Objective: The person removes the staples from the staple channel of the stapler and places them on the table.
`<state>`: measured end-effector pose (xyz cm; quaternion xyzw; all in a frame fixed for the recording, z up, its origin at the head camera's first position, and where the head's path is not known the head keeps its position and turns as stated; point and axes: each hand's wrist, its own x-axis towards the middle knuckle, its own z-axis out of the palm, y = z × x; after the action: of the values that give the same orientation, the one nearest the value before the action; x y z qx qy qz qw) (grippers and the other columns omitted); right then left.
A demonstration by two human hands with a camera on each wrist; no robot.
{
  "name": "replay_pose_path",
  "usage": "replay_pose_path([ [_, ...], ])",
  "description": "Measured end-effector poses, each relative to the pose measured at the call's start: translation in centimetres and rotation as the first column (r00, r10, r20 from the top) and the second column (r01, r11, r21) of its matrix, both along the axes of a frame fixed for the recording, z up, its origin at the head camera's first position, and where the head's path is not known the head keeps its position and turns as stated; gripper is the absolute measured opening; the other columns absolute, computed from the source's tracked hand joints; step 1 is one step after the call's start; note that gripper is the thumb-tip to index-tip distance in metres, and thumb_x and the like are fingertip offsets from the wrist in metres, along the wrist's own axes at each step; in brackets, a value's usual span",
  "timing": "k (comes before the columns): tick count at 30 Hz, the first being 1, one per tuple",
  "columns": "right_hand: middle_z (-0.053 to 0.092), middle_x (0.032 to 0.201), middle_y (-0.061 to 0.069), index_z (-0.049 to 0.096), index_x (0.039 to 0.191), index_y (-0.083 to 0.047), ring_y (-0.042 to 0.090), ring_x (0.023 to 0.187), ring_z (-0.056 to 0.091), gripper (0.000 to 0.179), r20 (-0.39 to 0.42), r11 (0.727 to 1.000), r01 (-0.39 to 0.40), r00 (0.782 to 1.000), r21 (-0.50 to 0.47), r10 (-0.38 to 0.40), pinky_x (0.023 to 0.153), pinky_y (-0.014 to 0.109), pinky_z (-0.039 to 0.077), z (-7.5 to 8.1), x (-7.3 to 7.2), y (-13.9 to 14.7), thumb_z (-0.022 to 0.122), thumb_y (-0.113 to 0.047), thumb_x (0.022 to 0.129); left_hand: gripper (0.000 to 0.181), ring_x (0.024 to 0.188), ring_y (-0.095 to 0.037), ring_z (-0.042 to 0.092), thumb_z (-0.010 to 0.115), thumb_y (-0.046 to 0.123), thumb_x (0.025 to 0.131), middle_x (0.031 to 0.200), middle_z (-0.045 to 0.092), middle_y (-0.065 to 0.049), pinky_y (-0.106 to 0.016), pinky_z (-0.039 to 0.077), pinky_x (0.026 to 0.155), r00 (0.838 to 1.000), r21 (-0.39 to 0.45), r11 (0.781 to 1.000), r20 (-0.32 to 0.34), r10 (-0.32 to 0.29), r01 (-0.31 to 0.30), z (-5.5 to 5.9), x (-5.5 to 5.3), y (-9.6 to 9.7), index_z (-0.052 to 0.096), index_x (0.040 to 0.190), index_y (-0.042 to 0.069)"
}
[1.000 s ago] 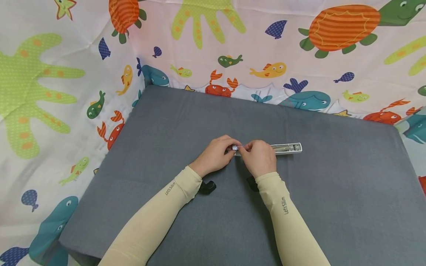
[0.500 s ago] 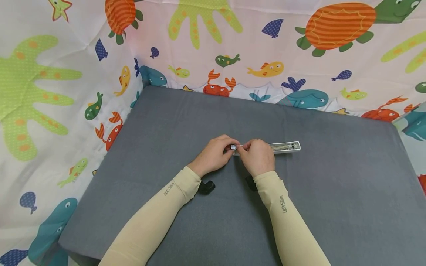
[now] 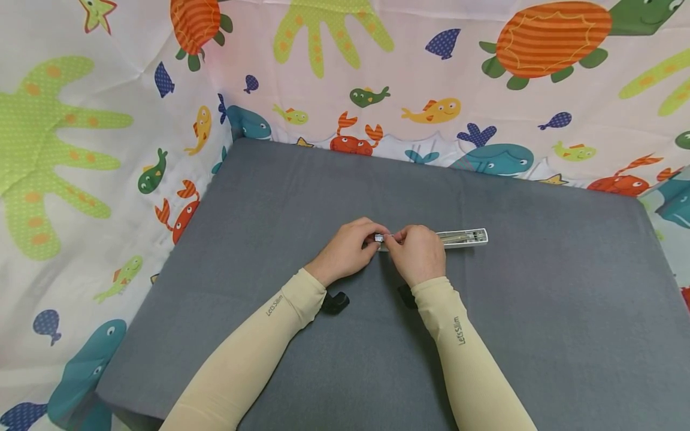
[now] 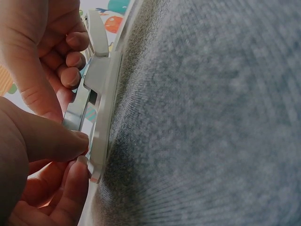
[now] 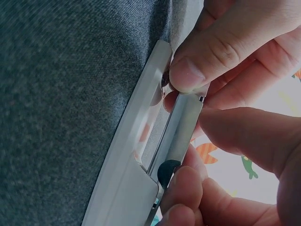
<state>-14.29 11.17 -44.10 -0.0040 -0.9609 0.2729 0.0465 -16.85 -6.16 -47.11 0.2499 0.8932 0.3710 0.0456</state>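
Observation:
A white stapler [image 3: 465, 239] lies on the grey cloth, folded open, its metal staple rail [image 5: 181, 134] exposed along the white base [image 5: 124, 174]. My left hand [image 3: 350, 251] pinches the rail's front end between thumb and fingertips. From the other side, my right hand [image 3: 420, 256] has its thumb and fingertips at the rail, just behind the left fingers, with its other fingers curled alongside. In the left wrist view the raised white cover [image 4: 98, 34] stands beyond the right hand. The fingers hide part of the rail.
The grey cloth-covered table [image 3: 544, 299] spreads around the hands. A curtain printed with sea animals [image 3: 323, 54] hangs behind it and on the left. Black wrist mounts [image 3: 335, 303] sit under the sleeves.
The view shifts slightly. Both hands stay at the stapler's left end with almost the same hold.

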Motion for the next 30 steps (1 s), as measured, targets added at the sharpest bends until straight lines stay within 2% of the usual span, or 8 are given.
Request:
replay_pose_path([
  [30, 0.079, 0.084, 0.014, 0.085, 0.089, -0.006, 0.033, 0.075, 0.070, 0.027, -0.021, 1.000, 0.012, 1.000, -0.012, -0.012, 0.069, 0.048, 0.054, -0.12, 0.02, -0.11, 0.080, -0.031, 0.097, 0.028, 0.096, -0.015, 0.062, 0.064, 0.008, 0.107, 0.114, 0.070, -0.003, -0.031, 0.055, 0.087, 1.000, -0.002, 1.000, 0.008, 0.004, -0.004, -0.18, -0.07, -0.04, 0.076, 0.131, 0.015],
])
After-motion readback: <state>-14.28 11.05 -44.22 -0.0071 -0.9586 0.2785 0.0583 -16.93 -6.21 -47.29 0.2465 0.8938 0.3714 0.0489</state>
